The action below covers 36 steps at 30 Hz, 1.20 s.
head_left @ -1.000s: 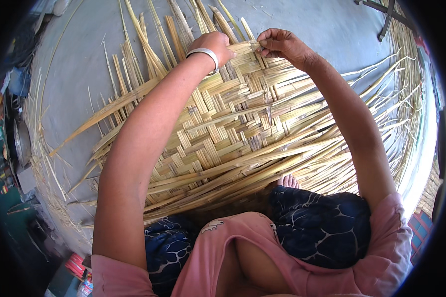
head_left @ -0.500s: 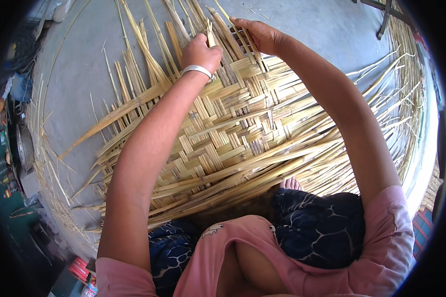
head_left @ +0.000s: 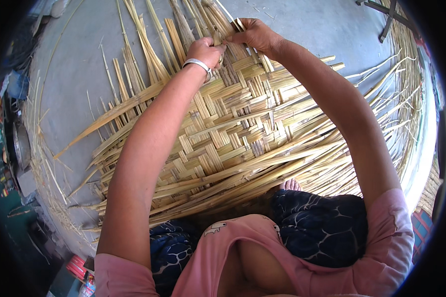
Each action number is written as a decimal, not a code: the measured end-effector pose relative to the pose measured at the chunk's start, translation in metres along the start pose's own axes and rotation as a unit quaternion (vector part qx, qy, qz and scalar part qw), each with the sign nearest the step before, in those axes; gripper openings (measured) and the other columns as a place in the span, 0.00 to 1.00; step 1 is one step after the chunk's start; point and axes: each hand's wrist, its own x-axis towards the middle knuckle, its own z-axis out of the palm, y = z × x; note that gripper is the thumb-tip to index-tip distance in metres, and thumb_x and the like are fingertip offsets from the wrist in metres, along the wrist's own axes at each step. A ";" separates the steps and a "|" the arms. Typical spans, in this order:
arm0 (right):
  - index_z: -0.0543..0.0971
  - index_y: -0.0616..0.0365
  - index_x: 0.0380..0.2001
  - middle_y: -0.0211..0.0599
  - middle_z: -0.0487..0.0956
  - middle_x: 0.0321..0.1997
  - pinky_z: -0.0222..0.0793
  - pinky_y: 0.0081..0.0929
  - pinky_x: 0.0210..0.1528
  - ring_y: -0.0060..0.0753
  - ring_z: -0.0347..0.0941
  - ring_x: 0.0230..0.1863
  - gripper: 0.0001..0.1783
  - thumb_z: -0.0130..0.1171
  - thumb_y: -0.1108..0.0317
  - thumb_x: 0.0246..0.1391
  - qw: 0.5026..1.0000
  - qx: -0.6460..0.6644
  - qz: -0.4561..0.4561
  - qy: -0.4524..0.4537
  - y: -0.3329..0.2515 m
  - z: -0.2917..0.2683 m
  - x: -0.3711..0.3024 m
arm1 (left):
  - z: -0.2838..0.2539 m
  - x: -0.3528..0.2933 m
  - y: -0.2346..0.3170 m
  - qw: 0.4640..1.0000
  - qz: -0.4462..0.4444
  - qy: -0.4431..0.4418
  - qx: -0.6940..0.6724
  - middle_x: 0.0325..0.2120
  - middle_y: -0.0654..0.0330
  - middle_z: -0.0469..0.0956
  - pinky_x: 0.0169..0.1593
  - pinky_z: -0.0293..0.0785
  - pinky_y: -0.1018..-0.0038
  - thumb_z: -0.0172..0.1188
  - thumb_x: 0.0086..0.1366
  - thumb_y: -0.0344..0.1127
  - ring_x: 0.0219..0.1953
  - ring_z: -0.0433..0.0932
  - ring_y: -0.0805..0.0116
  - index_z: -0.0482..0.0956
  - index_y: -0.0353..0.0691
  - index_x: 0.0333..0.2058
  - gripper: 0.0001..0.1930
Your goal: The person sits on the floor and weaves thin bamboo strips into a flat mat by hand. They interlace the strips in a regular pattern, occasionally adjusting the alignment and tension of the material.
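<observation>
A partly woven mat (head_left: 223, 143) of flat, straw-coloured reed strips lies on the floor in front of me. At its far edge, my left hand (head_left: 206, 52) is closed around reed strips, with a pale bangle on the wrist. My right hand (head_left: 256, 37) pinches upright strips just to the right, its thumb close against the left hand's fingers. Loose strips (head_left: 158, 47) fan out beyond the weave to the left of my left hand. Two strip ends (head_left: 336, 66) stick out past my right forearm. Exactly which strips each hand grips is partly hidden by the fingers.
Long unwoven reeds (head_left: 262, 166) lie across the near side, by my bare foot (head_left: 290, 184). More reeds (head_left: 406, 74) spread along the right rim. A dark metal stand leg (head_left: 386, 27) rests at the far right. Household clutter (head_left: 15, 143) lines the left side.
My hands have come closer together, the left shifting slightly right and down. My right fingers have curled in around the strips. Strip ends now show beyond my right forearm.
</observation>
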 end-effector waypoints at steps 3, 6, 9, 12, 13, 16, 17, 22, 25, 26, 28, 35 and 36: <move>0.78 0.63 0.38 0.37 0.81 0.34 0.73 0.25 0.41 0.26 0.76 0.34 0.16 0.65 0.72 0.44 0.996 -0.089 -0.019 0.010 -0.005 0.004 -0.007 | 0.001 0.007 -0.001 0.996 -0.002 -0.069 0.053 0.16 0.64 0.71 0.17 0.61 0.78 0.62 0.57 0.38 0.14 0.68 0.75 0.78 0.37 0.35 0.11; 0.78 0.59 0.39 0.34 0.80 0.32 0.71 0.25 0.41 0.23 0.74 0.32 0.14 0.63 0.68 0.47 0.981 -0.187 -0.042 0.007 -0.007 0.008 -0.010 | -0.002 0.015 -0.002 0.986 0.009 -0.132 0.104 0.17 0.65 0.71 0.21 0.62 0.78 0.61 0.57 0.37 0.17 0.67 0.77 0.78 0.35 0.39 0.14; 0.77 0.57 0.39 0.32 0.79 0.29 0.70 0.27 0.39 0.24 0.72 0.30 0.13 0.61 0.64 0.51 0.946 -0.315 -0.073 0.029 -0.004 0.009 -0.007 | -0.004 0.021 -0.008 0.976 0.029 -0.160 0.144 0.19 0.65 0.72 0.23 0.64 0.78 0.60 0.58 0.35 0.20 0.68 0.77 0.77 0.33 0.42 0.15; 0.77 0.57 0.41 0.36 0.79 0.30 0.70 0.30 0.41 0.31 0.74 0.31 0.17 0.60 0.60 0.51 0.896 -0.431 -0.085 0.061 0.002 0.002 0.000 | -0.005 0.021 -0.018 0.980 0.077 -0.136 0.127 0.24 0.63 0.75 0.27 0.67 0.77 0.58 0.59 0.32 0.23 0.70 0.76 0.76 0.32 0.46 0.17; 0.77 0.57 0.42 0.38 0.80 0.30 0.70 0.32 0.42 0.33 0.74 0.32 0.18 0.59 0.58 0.51 0.884 -0.457 -0.076 0.059 0.003 -0.002 0.003 | -0.004 0.016 -0.024 0.983 0.118 -0.099 0.096 0.26 0.61 0.76 0.28 0.69 0.76 0.57 0.59 0.31 0.24 0.71 0.75 0.75 0.32 0.46 0.17; 0.76 0.57 0.43 0.42 0.80 0.33 0.69 0.35 0.45 0.37 0.75 0.36 0.20 0.58 0.56 0.51 0.887 -0.457 -0.040 0.048 0.010 -0.011 0.011 | -0.006 -0.001 -0.036 0.962 0.249 0.035 0.105 0.33 0.58 0.77 0.33 0.72 0.75 0.55 0.59 0.28 0.28 0.75 0.71 0.74 0.34 0.48 0.17; 0.76 0.57 0.44 0.42 0.80 0.34 0.69 0.35 0.46 0.38 0.76 0.37 0.20 0.57 0.55 0.51 0.894 -0.446 -0.017 0.043 0.012 -0.012 0.013 | -0.007 -0.010 -0.041 0.951 0.269 0.081 0.127 0.35 0.57 0.78 0.35 0.73 0.75 0.54 0.59 0.27 0.29 0.76 0.69 0.74 0.34 0.48 0.17; 0.75 0.57 0.46 0.44 0.80 0.37 0.68 0.34 0.50 0.38 0.75 0.40 0.22 0.57 0.55 0.52 0.890 -0.453 -0.018 0.039 0.020 -0.014 0.016 | -0.003 -0.051 -0.058 0.820 0.363 0.067 0.437 0.53 0.55 0.67 0.60 0.58 0.62 0.58 0.60 0.39 0.58 0.62 0.57 0.69 0.40 0.54 0.23; 0.76 0.57 0.45 0.42 0.80 0.36 0.68 0.33 0.49 0.36 0.75 0.40 0.22 0.61 0.57 0.49 0.895 -0.446 -0.004 0.016 0.021 -0.017 0.015 | -0.002 -0.057 -0.062 0.806 0.390 0.093 0.436 0.55 0.56 0.65 0.60 0.55 0.61 0.55 0.62 0.42 0.59 0.60 0.57 0.66 0.40 0.56 0.25; 0.76 0.58 0.45 0.41 0.80 0.36 0.68 0.33 0.49 0.34 0.75 0.40 0.22 0.63 0.58 0.47 0.901 -0.433 0.003 0.001 0.021 -0.019 0.015 | -0.002 -0.058 -0.063 0.809 0.375 0.083 0.445 0.57 0.57 0.62 0.61 0.53 0.59 0.54 0.62 0.45 0.61 0.58 0.58 0.64 0.40 0.57 0.27; 0.77 0.59 0.43 0.38 0.80 0.36 0.68 0.32 0.48 0.31 0.75 0.39 0.22 0.66 0.61 0.45 0.918 -0.397 0.012 -0.021 0.021 -0.021 0.015 | -0.001 -0.058 -0.064 0.804 0.386 0.076 0.446 0.58 0.57 0.62 0.62 0.52 0.58 0.54 0.62 0.45 0.61 0.57 0.58 0.64 0.40 0.57 0.27; 0.78 0.60 0.40 0.34 0.81 0.34 0.69 0.27 0.47 0.24 0.74 0.37 0.19 0.68 0.67 0.44 0.953 -0.297 -0.009 -0.052 0.027 -0.022 0.013 | 0.005 -0.053 -0.063 0.802 0.343 0.069 0.484 0.60 0.57 0.60 0.65 0.45 0.56 0.51 0.63 0.46 0.65 0.52 0.57 0.64 0.40 0.58 0.27; 0.78 0.60 0.40 0.33 0.81 0.34 0.69 0.26 0.46 0.24 0.74 0.37 0.18 0.67 0.67 0.45 0.952 -0.301 -0.019 -0.052 0.028 -0.022 0.014 | 0.006 -0.052 -0.063 0.803 0.335 0.064 0.489 0.60 0.57 0.60 0.65 0.44 0.56 0.50 0.63 0.47 0.65 0.52 0.57 0.64 0.40 0.58 0.27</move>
